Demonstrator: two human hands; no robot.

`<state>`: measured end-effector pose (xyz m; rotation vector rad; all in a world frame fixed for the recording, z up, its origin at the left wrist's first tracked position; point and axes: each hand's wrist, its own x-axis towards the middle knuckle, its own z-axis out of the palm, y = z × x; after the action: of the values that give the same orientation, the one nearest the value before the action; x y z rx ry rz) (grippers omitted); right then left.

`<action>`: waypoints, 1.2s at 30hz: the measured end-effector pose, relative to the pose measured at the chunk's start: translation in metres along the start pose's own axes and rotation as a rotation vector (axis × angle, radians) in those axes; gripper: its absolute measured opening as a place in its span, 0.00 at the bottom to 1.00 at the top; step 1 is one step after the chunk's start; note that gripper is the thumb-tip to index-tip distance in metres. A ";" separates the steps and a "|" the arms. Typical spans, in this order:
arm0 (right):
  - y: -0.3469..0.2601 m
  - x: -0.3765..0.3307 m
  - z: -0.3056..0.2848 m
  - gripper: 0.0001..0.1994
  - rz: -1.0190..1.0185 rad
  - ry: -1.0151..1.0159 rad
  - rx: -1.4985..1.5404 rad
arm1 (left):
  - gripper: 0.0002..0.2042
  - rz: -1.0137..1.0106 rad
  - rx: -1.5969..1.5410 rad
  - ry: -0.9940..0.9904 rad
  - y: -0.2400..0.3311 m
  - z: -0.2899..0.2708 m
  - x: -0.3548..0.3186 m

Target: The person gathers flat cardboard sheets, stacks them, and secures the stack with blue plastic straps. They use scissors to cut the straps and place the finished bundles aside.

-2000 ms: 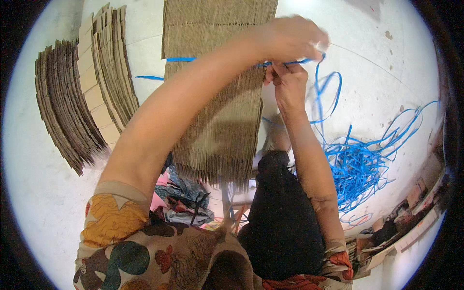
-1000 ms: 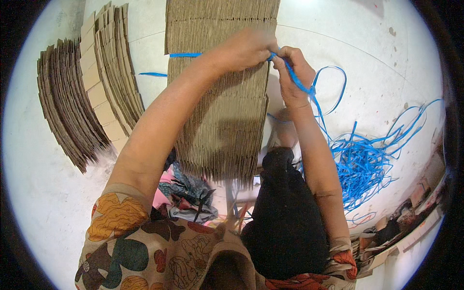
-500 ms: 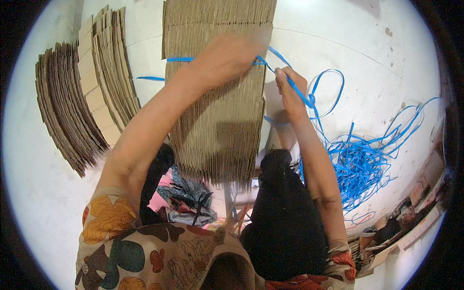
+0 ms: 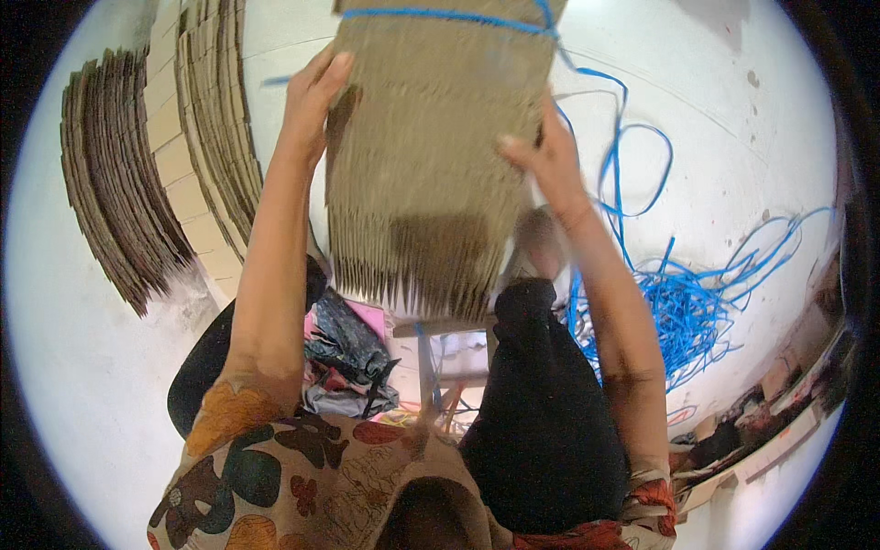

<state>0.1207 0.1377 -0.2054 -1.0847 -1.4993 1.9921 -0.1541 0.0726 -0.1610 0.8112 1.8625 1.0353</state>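
Between my knees stands a thick stack of brown cardboard sheets (image 4: 431,137), its lower layers fanned toward me. A blue plastic strap (image 4: 449,16) runs across its far part, and a loose length trails off the right side. My left hand (image 4: 314,99) clasps the left edge of the stack, with the thumb on top. On the opposite edge my right hand (image 4: 547,151) grips the stack, thumb over the upper face and fingers down the side, partly hidden. The strap lies beyond both hands, touched by neither as far as I can see.
More cardboard stacks (image 4: 119,174) lean in rows on the pale floor at left. A tangled heap of blue strap (image 4: 683,307) lies at right, with a loop (image 4: 634,174) beyond it. Crumpled dark cloth (image 4: 353,353) lies near my left knee. Flat cardboard pieces (image 4: 770,449) line the lower right.
My right hand has let go of the blue strap. Both hands now hold the stack's sides. The stack and its strap have shifted away from me and tilted.
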 end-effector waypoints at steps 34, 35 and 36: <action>-0.029 0.029 0.137 0.19 -0.885 -0.671 -1.289 | 0.03 -0.077 -0.650 0.095 -0.044 -0.030 0.080; -0.029 0.029 0.136 0.19 -0.890 -0.669 -1.283 | 0.04 -0.032 -0.600 0.079 -0.038 -0.030 0.075; -0.029 0.029 0.135 0.19 -0.890 -0.671 -1.266 | 0.05 0.013 -0.551 0.063 -0.033 -0.029 0.071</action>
<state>-0.0066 0.0855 -0.1728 0.1473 -2.9855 0.6341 -0.2156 0.1057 -0.2064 0.4647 1.5052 1.5030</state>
